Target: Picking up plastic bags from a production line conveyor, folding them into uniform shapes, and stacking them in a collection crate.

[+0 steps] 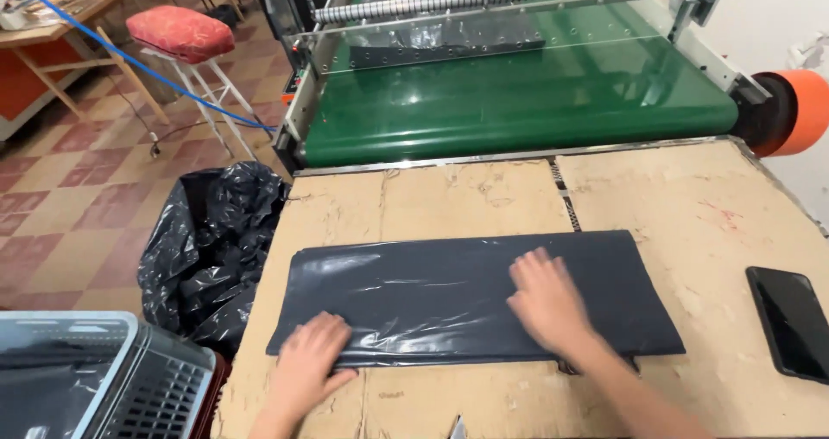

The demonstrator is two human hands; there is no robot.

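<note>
A flat stack of dark grey plastic bags (pixel 466 294) lies lengthwise on the cardboard-covered desk (pixel 691 206), in the near half of the surface and well short of the green conveyor belt (pixel 518 102) that runs along the desk's far edge.

The left hand (pixel 309 361) rests palm down on the near left corner of the bags, fingers spread and flat, partly over the bags' near edge and onto the cardboard. It grips nothing. The right hand (pixel 546 299) lies palm down on the bags right of their centre, fingers extended toward the far edge, likewise open and pressing flat with nothing held. The two hands are well apart along the bags' length.

Right of the bags, near the desk's right edge, a black phone (pixel 792 322) lies face up, apart from the bags. Left of the bags, off the desk's left edge, a crumpled black plastic sack (pixel 211 240) stands on the tiled floor. Nearer the camera on that same side sits a grey slatted crate (pixel 112 387). Beyond the sack, farther from the bags, a stool with a red cushion (pixel 180 31) stands on the floor. An orange roller end (pixel 807 107) shows at the belt's right end
</note>
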